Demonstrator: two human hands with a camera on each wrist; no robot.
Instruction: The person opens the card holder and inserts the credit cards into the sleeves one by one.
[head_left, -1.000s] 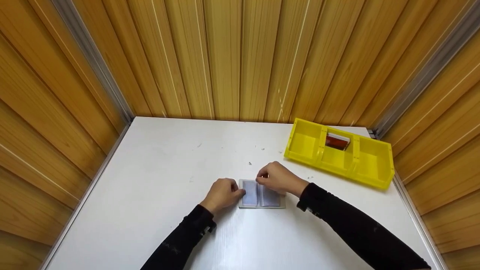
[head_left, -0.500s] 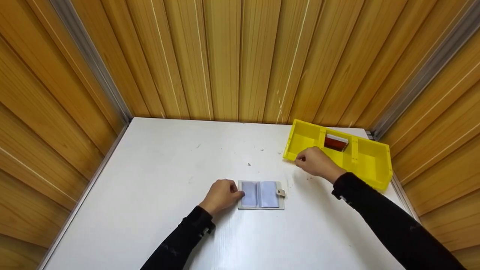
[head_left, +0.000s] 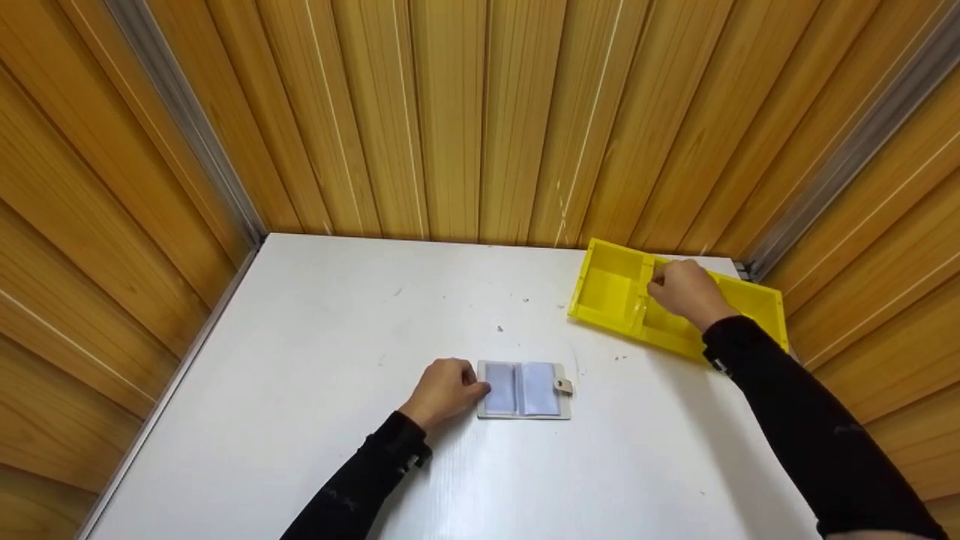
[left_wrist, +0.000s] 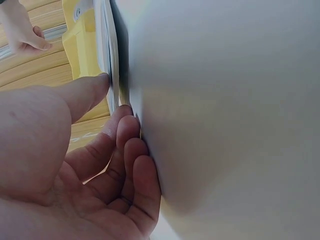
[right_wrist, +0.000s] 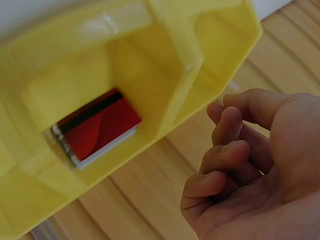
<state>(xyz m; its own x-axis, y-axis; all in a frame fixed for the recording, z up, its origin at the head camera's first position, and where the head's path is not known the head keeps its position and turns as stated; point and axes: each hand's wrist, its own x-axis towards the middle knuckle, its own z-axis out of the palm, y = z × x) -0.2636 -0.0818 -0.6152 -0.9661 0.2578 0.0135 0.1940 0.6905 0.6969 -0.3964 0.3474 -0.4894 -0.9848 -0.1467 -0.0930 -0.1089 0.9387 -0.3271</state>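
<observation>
Wood walls [head_left: 442,112] fill the top and both sides of the head picture. Below them is a big white counter [head_left: 337,315], with tiny dark marks near its middle. A yellow tray [head_left: 607,292] with three parts sits at the right, near the back wall. Long black sleeves [head_left: 802,435] come up from the bottom left and bottom right. The left hand [head_left: 442,390], just below the middle, has its grip on the left edge of a card holder [head_left: 540,394], with the thumb on top. The right hand [head_left: 686,289] is over the middle part of the tray, fingers bent in and thumb by the first finger, its grip loosely clenched. The card holder lies open like a book on the counter, low in the middle, showing bluish see-through pockets. In the right wrist picture, a red pack [right_wrist: 102,127] with a black stripe sits left of the middle, inside the tray. A little strap [head_left: 563,387] sticks out at the holder's right edge
</observation>
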